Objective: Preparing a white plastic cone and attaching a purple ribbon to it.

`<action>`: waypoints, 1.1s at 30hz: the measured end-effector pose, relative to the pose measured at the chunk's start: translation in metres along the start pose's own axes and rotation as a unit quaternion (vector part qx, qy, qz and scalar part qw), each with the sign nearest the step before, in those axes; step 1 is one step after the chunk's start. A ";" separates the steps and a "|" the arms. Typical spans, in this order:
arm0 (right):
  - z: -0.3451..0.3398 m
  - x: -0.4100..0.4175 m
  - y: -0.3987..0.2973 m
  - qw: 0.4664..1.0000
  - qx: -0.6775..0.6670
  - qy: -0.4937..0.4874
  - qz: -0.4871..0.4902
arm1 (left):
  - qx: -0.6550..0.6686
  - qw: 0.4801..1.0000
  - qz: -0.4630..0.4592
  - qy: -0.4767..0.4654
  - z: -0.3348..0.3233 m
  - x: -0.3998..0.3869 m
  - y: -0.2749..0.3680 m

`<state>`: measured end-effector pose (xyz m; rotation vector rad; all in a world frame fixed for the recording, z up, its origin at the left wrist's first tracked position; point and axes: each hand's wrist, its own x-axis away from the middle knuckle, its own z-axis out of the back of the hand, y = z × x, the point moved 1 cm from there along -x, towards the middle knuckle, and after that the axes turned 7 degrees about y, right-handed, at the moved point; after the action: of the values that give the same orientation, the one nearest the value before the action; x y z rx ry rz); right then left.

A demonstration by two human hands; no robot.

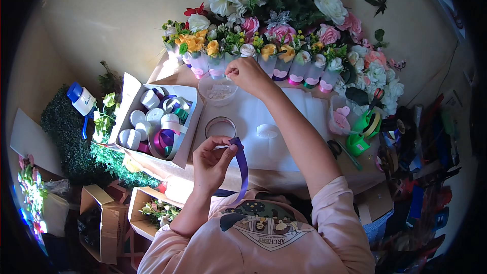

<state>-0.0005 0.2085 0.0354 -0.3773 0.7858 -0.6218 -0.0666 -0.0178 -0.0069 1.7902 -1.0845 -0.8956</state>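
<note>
My left hand (213, 160) pinches the end of a purple satin ribbon (242, 167) between thumb and fingers; the strip hangs toward my lap. My right hand (245, 74) reaches forward over the right rim of a round translucent plastic tub (220, 102), which contains small whitish clear pieces. Its fingertips are drawn together, but whether they hold a small piece cannot be seen. Just beyond my left fingers lies a roll of tape (220, 126). A white disc-like piece (267, 131) rests on white sheets (281, 156) below my right forearm.
At left, an open white box (190, 121) holds white cylindrical pieces and ribbon rolls. Behind stands a row of frosted flower holders (298, 70). On the right are a tub of pink hearts (340, 120), a green tape dispenser (359, 140), scissors (335, 148) and a green pen-like tool (353, 160).
</note>
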 end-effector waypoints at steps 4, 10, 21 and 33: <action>0.013 0.010 -0.019 0.999 -0.039 -0.012 -0.031 | -0.001 1.000 -0.004 0.012 -0.004 0.001 -0.001; 0.030 0.077 -0.063 0.890 -0.334 -0.251 -0.181 | -0.060 0.995 -0.053 0.055 0.000 0.003 0.005; 0.056 0.184 -0.072 0.663 -0.671 -0.232 -0.236 | 0.083 0.994 -0.027 -0.066 -0.024 0.007 -0.003; 0.083 0.208 -0.025 0.779 -0.506 0.083 -0.360 | -0.301 0.949 -0.057 -0.076 -0.040 -0.023 -0.057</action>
<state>0.1658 0.0624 -0.0084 -1.7011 1.1119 -0.9095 -0.0219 0.0301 -0.0392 1.2935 -0.6931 -1.2904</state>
